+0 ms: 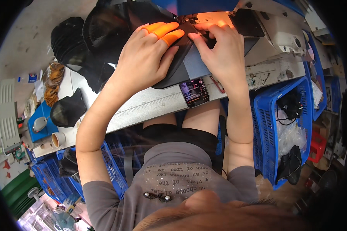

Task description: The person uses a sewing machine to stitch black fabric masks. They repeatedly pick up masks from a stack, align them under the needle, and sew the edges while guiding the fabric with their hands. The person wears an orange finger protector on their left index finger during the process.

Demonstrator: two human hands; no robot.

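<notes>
My left hand (148, 54) lies on black sheet material beside the sewing machine (204, 5). Orange finger covers sit on three of its fingers, which are stretched out and pressed down flat. Opposite it, my right hand (224, 48) has bent fingers, with thumb and forefinger gripping the edge of a black leather-like piece (177, 63) close to the needle area. The machine's lamp throws orange light there. The needle itself is hard to make out. The piece runs down toward the table's front edge.
Stacked black pieces (67, 44) lie at the left, with a loose black piece (68, 107) below. A phone (194, 92) rests on the table's ruled front edge (142, 104). Blue crates stand on both sides, the right crate (264, 115) holding black items and plastic bags.
</notes>
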